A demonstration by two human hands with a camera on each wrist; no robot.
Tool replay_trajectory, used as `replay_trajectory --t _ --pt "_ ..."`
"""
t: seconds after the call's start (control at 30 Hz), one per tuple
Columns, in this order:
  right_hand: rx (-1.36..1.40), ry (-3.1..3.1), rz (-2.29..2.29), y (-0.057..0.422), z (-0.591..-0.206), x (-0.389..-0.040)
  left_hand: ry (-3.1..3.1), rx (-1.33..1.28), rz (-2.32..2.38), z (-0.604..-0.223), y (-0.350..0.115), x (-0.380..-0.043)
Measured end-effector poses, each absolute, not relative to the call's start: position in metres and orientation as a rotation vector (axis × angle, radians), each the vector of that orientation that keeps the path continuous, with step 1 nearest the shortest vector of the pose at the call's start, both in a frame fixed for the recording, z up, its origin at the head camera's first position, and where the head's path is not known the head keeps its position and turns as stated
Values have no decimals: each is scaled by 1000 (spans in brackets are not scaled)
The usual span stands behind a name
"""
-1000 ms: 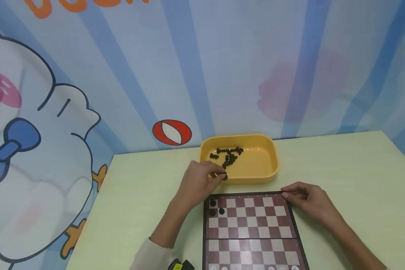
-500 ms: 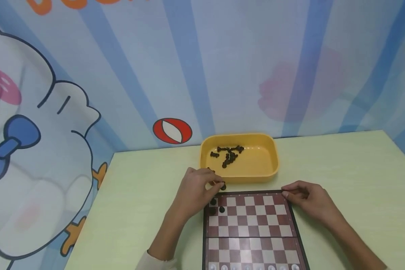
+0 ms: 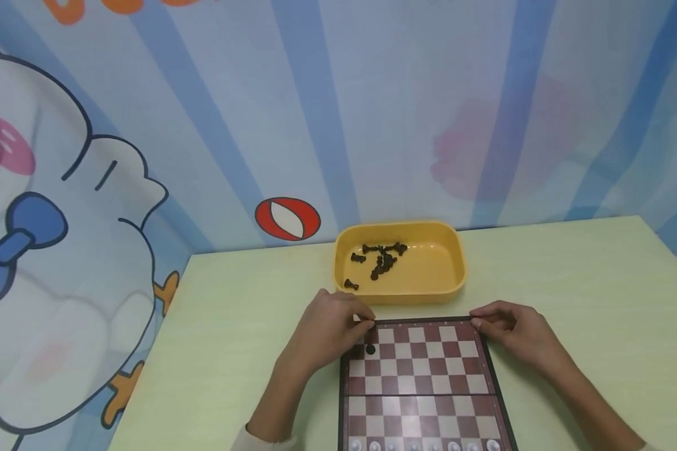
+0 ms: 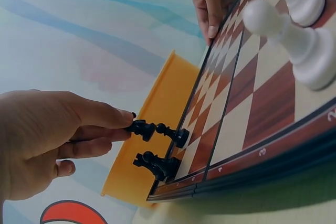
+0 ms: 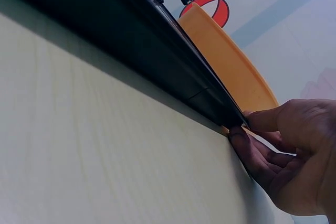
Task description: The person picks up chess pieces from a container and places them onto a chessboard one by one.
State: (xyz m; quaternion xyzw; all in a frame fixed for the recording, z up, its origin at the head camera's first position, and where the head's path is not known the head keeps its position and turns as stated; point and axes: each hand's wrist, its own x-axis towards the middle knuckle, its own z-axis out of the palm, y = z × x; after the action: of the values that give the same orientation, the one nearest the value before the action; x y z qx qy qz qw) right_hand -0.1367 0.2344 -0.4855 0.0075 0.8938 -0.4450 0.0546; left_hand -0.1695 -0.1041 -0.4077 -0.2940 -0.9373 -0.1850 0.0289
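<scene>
My left hand is above the far left corner of the chessboard. In the left wrist view its thumb and fingers pinch a black chess piece, held clear of the squares; its exact kind is hard to tell. Just beside it on the board stand a black pawn and a black rook, with another black pawn partly overlapping the rook. My right hand grips the board's far right corner, its thumb and fingers pinching the edge in the right wrist view.
Behind the board sits a yellow tray with several black chess pieces lying in it. White pawns line the near side of the board. The pale table meets a printed wall at the back.
My left hand has come from the tray's front rim toward me, carrying the black piece over the board's far left corner. The right hand stays at its corner.
</scene>
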Motion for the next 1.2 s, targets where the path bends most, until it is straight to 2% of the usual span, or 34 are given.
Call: replay_trajectory --t 1.2 --pt "6 2732 -1349 233 -490 -137 -3031 -883 -519 -419 -100 -166"
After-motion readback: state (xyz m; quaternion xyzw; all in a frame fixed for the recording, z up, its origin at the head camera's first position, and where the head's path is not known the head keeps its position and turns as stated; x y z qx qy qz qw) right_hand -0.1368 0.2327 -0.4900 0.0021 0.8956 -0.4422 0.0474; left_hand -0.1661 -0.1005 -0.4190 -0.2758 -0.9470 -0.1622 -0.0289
